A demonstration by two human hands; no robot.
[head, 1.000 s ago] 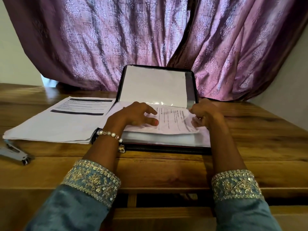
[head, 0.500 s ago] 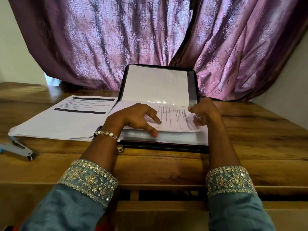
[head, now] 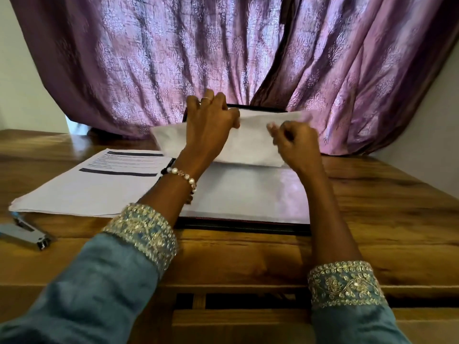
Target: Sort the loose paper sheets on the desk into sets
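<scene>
I hold a white paper sheet point(head: 250, 142) up off the open black folder point(head: 243, 226), its blank side towards me. My left hand point(head: 211, 125) grips the sheet near its top left, thumb on the front. My right hand point(head: 295, 142) has its fingers curled on the sheet's right part and is blurred. Under the sheet lies the folder's clear plastic sleeve point(head: 248, 194). A stack of printed sheets point(head: 87, 187) lies on the desk left of the folder.
A grey stapler point(head: 27, 232) lies at the desk's left front. A purple curtain point(head: 223, 58) hangs close behind the folder. The wooden desk point(head: 385, 207) extends to the right, with an open slot point(head: 248, 300) under its front edge.
The printed sheet that lay on the folder's sleeve is now lifted and turned blank side to me. Both hands rose with it towards the curtain.
</scene>
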